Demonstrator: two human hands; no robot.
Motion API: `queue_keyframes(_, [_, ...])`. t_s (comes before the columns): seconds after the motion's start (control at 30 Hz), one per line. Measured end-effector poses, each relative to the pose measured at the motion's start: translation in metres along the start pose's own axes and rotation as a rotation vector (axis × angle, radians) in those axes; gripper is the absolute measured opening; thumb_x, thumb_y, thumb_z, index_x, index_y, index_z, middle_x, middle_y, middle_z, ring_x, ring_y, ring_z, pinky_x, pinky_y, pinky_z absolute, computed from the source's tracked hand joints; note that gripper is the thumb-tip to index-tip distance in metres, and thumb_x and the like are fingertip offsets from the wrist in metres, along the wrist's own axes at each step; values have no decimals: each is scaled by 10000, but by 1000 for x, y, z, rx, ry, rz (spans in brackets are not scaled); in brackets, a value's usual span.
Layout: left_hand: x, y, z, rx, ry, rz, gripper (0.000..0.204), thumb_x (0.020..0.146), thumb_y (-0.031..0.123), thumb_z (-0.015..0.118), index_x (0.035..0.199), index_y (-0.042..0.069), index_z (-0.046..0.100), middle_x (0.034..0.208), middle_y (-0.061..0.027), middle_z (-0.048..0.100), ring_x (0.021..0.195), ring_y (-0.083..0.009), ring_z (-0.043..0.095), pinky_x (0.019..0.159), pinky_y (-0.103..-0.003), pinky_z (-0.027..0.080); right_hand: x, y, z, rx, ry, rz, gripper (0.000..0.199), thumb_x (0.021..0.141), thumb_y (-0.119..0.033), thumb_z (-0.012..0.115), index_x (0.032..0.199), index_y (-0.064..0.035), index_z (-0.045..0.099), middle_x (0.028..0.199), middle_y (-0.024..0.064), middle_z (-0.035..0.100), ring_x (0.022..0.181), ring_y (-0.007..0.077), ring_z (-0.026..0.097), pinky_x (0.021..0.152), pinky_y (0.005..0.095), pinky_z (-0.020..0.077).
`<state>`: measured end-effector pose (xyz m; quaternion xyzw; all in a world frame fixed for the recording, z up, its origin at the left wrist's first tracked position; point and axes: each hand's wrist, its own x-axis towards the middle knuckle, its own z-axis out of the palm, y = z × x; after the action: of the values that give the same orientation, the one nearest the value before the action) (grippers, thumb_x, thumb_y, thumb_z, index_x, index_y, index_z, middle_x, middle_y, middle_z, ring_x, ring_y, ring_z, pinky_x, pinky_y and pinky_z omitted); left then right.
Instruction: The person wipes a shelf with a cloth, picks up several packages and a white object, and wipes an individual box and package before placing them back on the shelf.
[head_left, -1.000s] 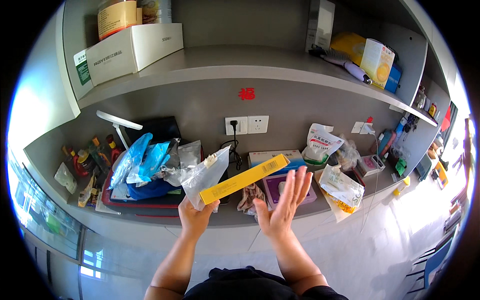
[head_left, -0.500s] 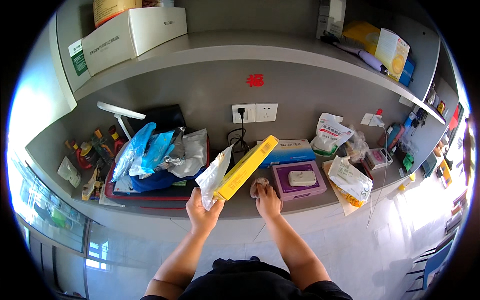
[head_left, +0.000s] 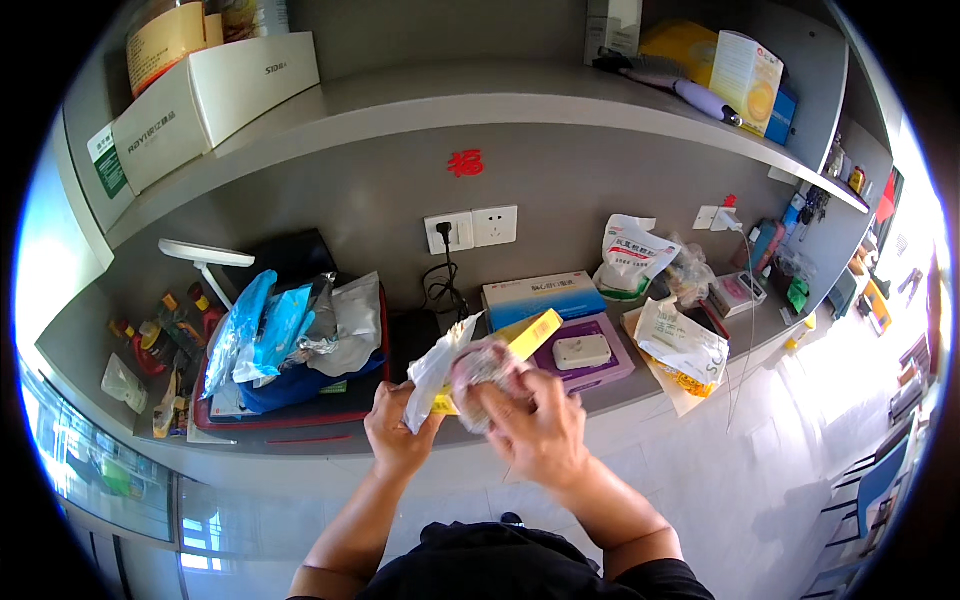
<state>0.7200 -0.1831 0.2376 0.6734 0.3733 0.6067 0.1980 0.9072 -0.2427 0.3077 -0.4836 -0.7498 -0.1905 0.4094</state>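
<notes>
My left hand (head_left: 398, 432) is closed on the lower end of a long yellow box (head_left: 535, 335) and a white packet (head_left: 432, 372) beside it, both tilted over the counter's front edge. In my right hand (head_left: 548, 425) is a crumpled pinkish-grey cloth (head_left: 474, 365), slightly blurred. It sits in front of the yellow box, hiding its middle; whether it touches the box I cannot tell. Just beyond my right hand lies a purple box (head_left: 612, 372) with a small white device (head_left: 582, 351) on top. Behind it is a blue-and-white box (head_left: 548, 298).
To the left, blue and silver bags (head_left: 272, 335) are piled on a dark red-edged case (head_left: 305, 420), near a white desk lamp (head_left: 205, 252). White pouches (head_left: 680, 335) stand at right. A black plug and cable (head_left: 447, 265) hang from the wall socket. A shelf (head_left: 450, 110) overhangs the counter.
My right hand has lifted the cloth off the counter and brought it up and left, before the yellow box. The yellow box is now lower in my left hand. The view has shifted.
</notes>
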Motion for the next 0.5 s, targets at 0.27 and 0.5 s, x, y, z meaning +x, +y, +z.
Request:
queue_keyframes(0.27, [-6, -13, -13, -211, -55, -136, 359, 715, -31, 711, 1049, -10, 582, 950, -73, 619, 874, -147, 559, 752, -268, 451, -13, 84, 13, -305, 204, 373, 452, 676, -64, 655, 1109, -194, 654, 1012, 108, 495, 781, 269, 601, 594, 369, 523])
queue_keyframes(0.5, [-12, -24, -10, -296, -28, -265, 430, 765, -24, 680, 1175, -19, 548, 1008, -54, 632, 909, -132, 596, 811, -256, 465, 2, 25, 14, -85, 119, 231, 450, 665, -94, 652, 1109, -164, 667, 992, 108, 474, 846, 256, 554, 606, 358, 514])
